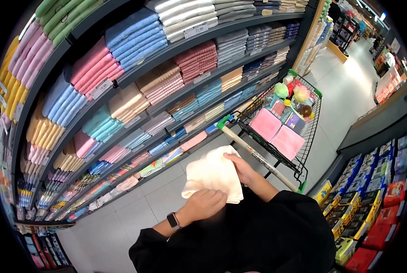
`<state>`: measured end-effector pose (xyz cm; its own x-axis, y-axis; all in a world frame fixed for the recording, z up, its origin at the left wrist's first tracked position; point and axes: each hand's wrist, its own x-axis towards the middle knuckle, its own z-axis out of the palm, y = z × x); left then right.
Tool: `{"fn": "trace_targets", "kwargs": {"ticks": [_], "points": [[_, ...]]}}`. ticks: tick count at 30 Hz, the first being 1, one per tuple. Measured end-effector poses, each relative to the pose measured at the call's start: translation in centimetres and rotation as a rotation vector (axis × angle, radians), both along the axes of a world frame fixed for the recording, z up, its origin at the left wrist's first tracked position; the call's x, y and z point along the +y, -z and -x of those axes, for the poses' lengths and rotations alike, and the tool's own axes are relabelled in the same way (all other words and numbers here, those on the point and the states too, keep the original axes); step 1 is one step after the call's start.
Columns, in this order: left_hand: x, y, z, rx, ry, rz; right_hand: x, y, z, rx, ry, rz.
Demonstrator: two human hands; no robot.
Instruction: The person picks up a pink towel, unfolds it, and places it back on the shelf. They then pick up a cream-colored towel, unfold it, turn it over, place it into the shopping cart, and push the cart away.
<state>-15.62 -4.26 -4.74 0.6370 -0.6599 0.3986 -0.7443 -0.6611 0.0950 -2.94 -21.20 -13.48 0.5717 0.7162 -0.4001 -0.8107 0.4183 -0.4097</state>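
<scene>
A folded cream towel (212, 170) is held up in front of my chest, between my two hands. My left hand (204, 203), with a smartwatch (172, 220) on its wrist, has its fingers curled at the towel's near left edge. On the other side, my right hand (240, 169) grips the towel's right edge, thumb on top and the other fingers hidden beneath. Just beyond stands a shopping cart (319, 132) with a long handle bar (258, 157). Pink folded towels (276, 132) and several bath puffs (300, 94) lie in it.
Curved shelves (167, 102) of folded towels in many colours rise on my left, with price tags on their edges. Boxed goods in yellow, blue and red packaging (362, 204) line the right side. A tiled aisle (344, 75) runs past the cart into the distance.
</scene>
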Motion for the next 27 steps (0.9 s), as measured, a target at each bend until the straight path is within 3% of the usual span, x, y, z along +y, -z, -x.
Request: {"fn": "trace_targets", "kwargs": {"ticks": [2,4,9,10,12,15,16,18,20,26,27], "points": [[0.5,1.1,0.8,0.124,-0.055,0.006,0.0,1.7,0.2,-0.086,0.047,0.066],[1.3,1.0,1.5,0.393,-0.235,0.198,-0.1,2.0,0.5,-0.016,0.092,0.037],[8.9,6.0,1.9,0.438,-0.731,0.849,0.1,1.5,1.8,0.047,0.123,0.029],[9.7,7.3,1.5,0.437,-0.742,0.851,0.5,1.6,2.2,0.05,0.113,0.03],[10.4,8.7,0.7,0.85,-0.645,1.336,1.4,1.4,2.8,-0.085,0.12,0.069],[9.7,9.3,0.9,0.971,-0.517,1.505,2.5,1.3,4.7,-0.16,0.11,0.218],[9.9,9.5,1.0,1.0,-0.49,1.498,2.5,1.3,5.4,-0.155,0.141,0.234],[10.0,9.8,1.4,1.073,-0.57,1.523,2.0,0.9,6.8,-0.374,0.041,0.508],[9.3,9.6,1.7,1.11,-0.496,1.541,1.2,0.6,8.5,-0.546,0.054,0.645],[5.2,6.6,1.5,1.053,-0.418,1.493,-2.1,-1.4,11.3,-0.527,0.362,0.57],[4.6,5.9,1.3,0.981,-0.428,1.447,-2.8,-1.2,11.2,-0.684,0.446,0.656]]}}
